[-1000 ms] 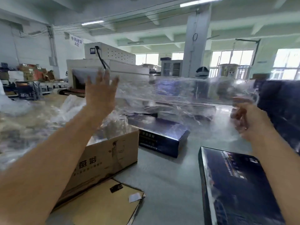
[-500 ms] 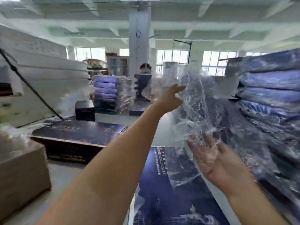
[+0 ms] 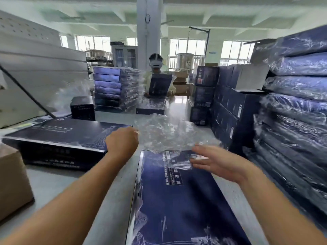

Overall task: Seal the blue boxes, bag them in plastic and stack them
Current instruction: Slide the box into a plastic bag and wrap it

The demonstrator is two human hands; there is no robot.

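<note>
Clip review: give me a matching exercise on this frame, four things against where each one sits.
Things: 1 plastic bag; 2 nearest blue box; 3 cardboard carton; 4 wrapped stack.
Places: a far left edge; b gripped by the left hand; c flat between the forearms; d piled at right.
Pairs: 1-b, 2-c, 3-a, 4-d.

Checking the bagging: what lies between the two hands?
In the head view, the clear plastic bag spans from left hand to right hand, above the blue box.
</note>
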